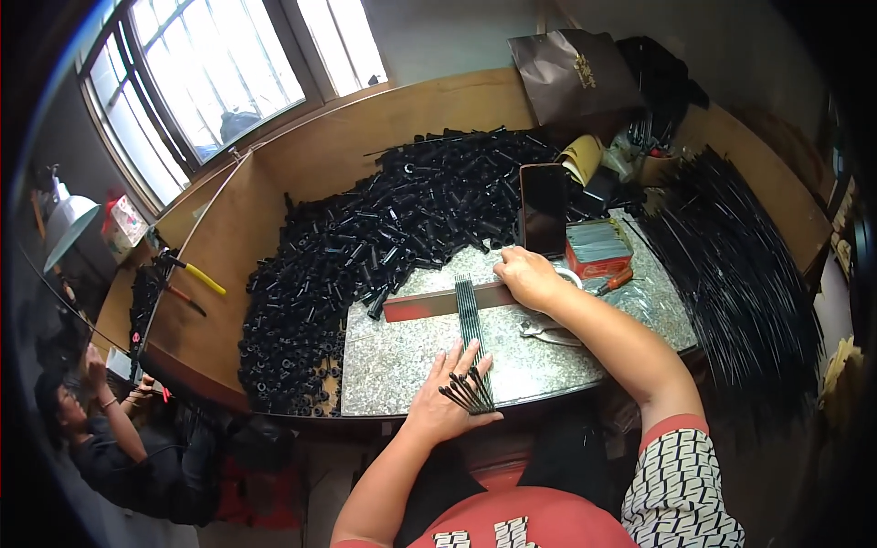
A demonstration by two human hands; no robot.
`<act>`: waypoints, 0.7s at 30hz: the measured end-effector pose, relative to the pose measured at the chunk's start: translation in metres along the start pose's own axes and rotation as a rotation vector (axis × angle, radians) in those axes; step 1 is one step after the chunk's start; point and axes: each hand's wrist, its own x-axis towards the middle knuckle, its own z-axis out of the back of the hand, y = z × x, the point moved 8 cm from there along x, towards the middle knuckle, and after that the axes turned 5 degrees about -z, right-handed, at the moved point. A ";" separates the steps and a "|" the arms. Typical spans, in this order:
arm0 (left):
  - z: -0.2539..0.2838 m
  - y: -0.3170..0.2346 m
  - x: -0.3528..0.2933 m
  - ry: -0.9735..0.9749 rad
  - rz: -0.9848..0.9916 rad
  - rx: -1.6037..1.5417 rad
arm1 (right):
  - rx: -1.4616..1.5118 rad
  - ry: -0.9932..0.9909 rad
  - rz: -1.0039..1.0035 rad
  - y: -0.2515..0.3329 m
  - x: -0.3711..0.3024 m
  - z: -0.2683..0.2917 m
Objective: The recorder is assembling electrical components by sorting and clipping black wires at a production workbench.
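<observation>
A row of thin dark rods [471,315] with rounded black ends lies side by side on a speckled grey work board [384,374]. My left hand [443,397] holds the rods near those ends, which fan out over the hand; its fingers reach along them. Across the board runs a long flat bar [420,305], reddish and metallic, and the rods cross over it. My right hand [532,277] grips the bar's right end with curled fingers; its fingertips are partly hidden. Pliers [550,334] rest just below the right forearm's wrist.
A big heap of black tubular parts [402,201] borders the board. A phone [544,208] stands behind my right hand, beside a red box [598,251] and a screwdriver [616,280]. Long black rods [740,274] pile up at right. Another person [128,438] sits at far left.
</observation>
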 end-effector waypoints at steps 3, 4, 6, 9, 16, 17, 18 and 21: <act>0.001 0.000 -0.001 -0.018 0.001 0.016 | -0.007 -0.008 0.006 0.001 0.001 0.001; 0.001 0.000 -0.001 -0.016 -0.001 0.016 | -0.006 -0.008 0.003 0.001 0.001 0.000; 0.001 -0.001 -0.001 -0.017 0.003 0.020 | -0.003 0.010 -0.016 -0.002 0.000 -0.002; 0.000 -0.001 0.000 -0.022 0.002 0.012 | -0.004 0.012 -0.004 -0.001 -0.001 -0.003; -0.001 -0.001 -0.001 -0.014 -0.002 0.017 | -0.002 0.010 0.034 0.001 0.001 -0.006; -0.001 -0.001 -0.001 -0.013 0.001 0.008 | 0.002 0.014 0.043 0.001 0.002 -0.006; -0.001 0.000 0.000 -0.015 0.003 -0.001 | 0.003 0.018 0.052 0.001 0.002 -0.006; -0.001 -0.001 0.000 -0.018 0.002 0.001 | -0.007 0.002 0.088 0.004 0.004 -0.004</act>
